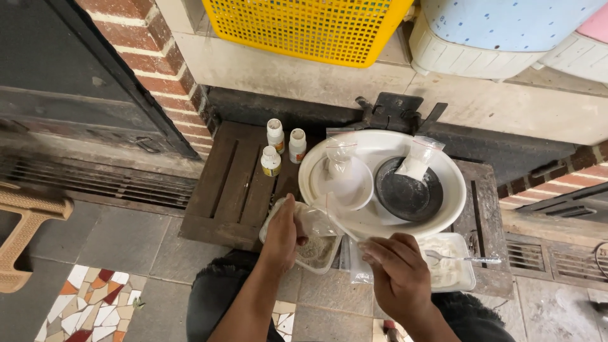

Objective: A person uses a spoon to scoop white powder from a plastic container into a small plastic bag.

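Bag [320, 221] of clear crinkled plastic, nearly empty; both hands [283, 235] pinching it.

Bare forearms, dark fuzzy trousers [212, 297]

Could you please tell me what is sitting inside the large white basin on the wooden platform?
Inside the large white basin sit a smaller white bowl and a black dish, each with a clear powder bag resting in it. The basin floor beneath them is covered.
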